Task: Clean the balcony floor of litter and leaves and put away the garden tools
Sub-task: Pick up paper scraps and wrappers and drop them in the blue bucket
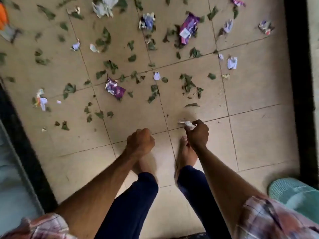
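The right hand (197,133) has its grip pinched on a crumpled white scrap (187,124) above the tiled floor (259,135), the left hand (140,141) has its grip curled closed with nothing showing in it, and leaves (69,88) and wrappers (114,89) lie scattered ahead.

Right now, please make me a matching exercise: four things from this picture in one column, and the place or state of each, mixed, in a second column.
Things:
1. right hand
2. left hand
3. orange object
4. teal mat

Place or state:
A. top left edge of the view
B. pinches a pale paper scrap above the floor
C. bottom right corner
D. curled in a fist, nothing visible in it

Pairs: 1-B, 2-D, 3-A, 4-C.
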